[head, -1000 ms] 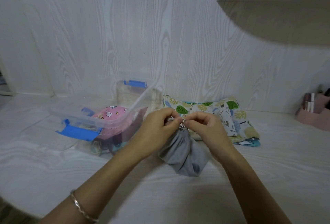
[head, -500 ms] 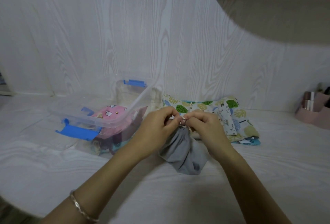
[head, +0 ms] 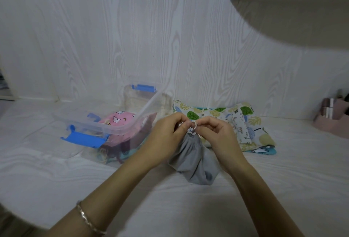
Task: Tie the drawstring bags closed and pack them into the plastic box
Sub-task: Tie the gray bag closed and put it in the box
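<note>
A white table (head: 56, 170) fills the lower frame. Centre left, a clear box (head: 149, 104) holds a pink bag (head: 119, 118); patterned bags (head: 217, 113) lie stacked right of it. At centre a grey bag (head: 194, 161) rests on the table, the left hand (head: 166, 134) and right hand (head: 219, 134) both pinching its cord (head: 193, 125).

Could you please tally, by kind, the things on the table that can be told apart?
Grey fabric drawstring bag: 1
Pink cartoon-print fabric bag: 1
Clear plastic box with blue latches: 1
Pink box-shaped organiser: 1
Total: 4; the stacked leaf-print bags and those lower in the box cannot be counted.
</note>
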### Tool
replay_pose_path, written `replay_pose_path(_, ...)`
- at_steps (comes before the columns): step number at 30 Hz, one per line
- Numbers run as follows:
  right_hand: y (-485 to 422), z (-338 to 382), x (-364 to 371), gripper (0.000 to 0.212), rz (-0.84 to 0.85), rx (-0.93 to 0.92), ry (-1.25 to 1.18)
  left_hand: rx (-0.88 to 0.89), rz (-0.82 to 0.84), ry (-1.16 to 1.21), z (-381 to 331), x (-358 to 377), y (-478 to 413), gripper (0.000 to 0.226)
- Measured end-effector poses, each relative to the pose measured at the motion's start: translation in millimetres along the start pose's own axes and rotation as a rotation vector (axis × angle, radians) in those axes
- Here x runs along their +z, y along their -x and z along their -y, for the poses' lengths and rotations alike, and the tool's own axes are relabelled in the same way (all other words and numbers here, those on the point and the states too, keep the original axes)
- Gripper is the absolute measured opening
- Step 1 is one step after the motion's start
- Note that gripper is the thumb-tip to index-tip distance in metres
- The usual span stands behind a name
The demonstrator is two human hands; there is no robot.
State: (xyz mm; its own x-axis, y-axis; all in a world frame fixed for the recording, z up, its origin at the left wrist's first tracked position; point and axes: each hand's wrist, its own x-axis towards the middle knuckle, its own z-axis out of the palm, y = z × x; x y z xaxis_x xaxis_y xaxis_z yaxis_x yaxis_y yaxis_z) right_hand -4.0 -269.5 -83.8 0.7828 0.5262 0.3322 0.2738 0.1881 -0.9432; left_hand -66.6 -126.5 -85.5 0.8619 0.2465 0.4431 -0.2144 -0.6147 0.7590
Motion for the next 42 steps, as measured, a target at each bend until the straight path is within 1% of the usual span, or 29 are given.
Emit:
replay_pose_path(2, 0.7, 0.0, 0.6, 0.036, -0.018, 0.013, -0.073, 0.001, 0.009, -0.001, 0.8, 0.7, 1.1, 0.014)
replay_pose_path(3, 0.6, 0.8, 0.7, 0.04, -0.019, 0.02, -0.113, -0.003, 0.016, 0.009, 1.0, 1.0, 2.1, 0.014)
replay_pose_path(6, 0.9, 2.3, 1.7, 0.031, 0.001, 0.034, -0.189, -0.024, 0.062, 0.082, 2.2, -0.1, 1.7, 0.016)
replay_pose_path(8, 2.2, 0.9, 2.2, 0.023, 0.006, 0.021, -0.192, -0.059, 0.103, 0.151, 2.6, -2.2, 0.3, 0.019)
replay_pose_path(12, 3.8, -1.9, 3.8, 0.018, -0.038, -0.064, -0.088, -0.119, 0.164, 0.292, 0.4, -5.3, 2.5, 0.02)
replay_pose_path(17, 3.6, -8.6, 9.0, 0.019, -0.147, -0.178, 0.154, -0.148, 0.152, 0.332, -0.5, -4.5, 4.4, 0.024)
replay_pose_path(21, 4.7, -10.0, 10.1, 0.01, -0.203, -0.254, 0.322, -0.162, 0.127, 0.372, -4.1, -4.3, 6.1, 0.023)
replay_pose_path(23, 7.5, -9.7, 11.1, 0.003, -0.189, -0.245, 0.307, -0.172, 0.113, 0.37, -2.7, -4.1, 5.5, 0.02)
replay_pose_path(25, 9.3, -9.4, 12.2, 0.004, -0.194, -0.238, 0.3, -0.19, 0.102, 0.357, -1.1, -3.2, 4.8, 0.02)
replay_pose_path(27, 8.5, -9.6, 11.9, 0.006, -0.206, -0.252, 0.363, -0.195, 0.093, 0.347, -0.3, -2.7, 4.3, 0.019)
replay_pose_path(29, 7.7, -9.4, 8.5, 0.002, -0.196, -0.226, 0.355, -0.184, 0.092, 0.329, -0.9, -4.0, 4.3, 0.02)
replay_pose_path(31, 8.7, -8.6, 0.6, 0.006, -0.189, -0.166, 0.28, -0.168, 0.053, 0.278, -0.3, -7.4, 2.9, 0.018)
replay_pose_path(34, 12.6, -8.3, -13.8, 0.008, -0.199, -0.068, 0.149, -0.131, -0.115, 0.111, 3.6, -12.3, 0.1, 0.017)
replay_pose_path(37, 16.0, -13.2, -22.3, 0.009, -0.163, -0.03, 0.092, -0.091, -0.215, 0.012, 2.5, -8.7, 1.1, 0.018)
replay_pose_path(40, 18.6, -15.5, -24.3, 0.01, -0.106, -0.042, 0.095, -0.055, -0.257, 0.009, -1.3, -0.9, 2.7, 0.019)
replay_pose_path(42, 16.9, -12.9, -23.2, 0.011, -0.06, -0.011, 0.069, -0.059, -0.237, 0.052, -3.9, 2.6, 2.8, 0.02)
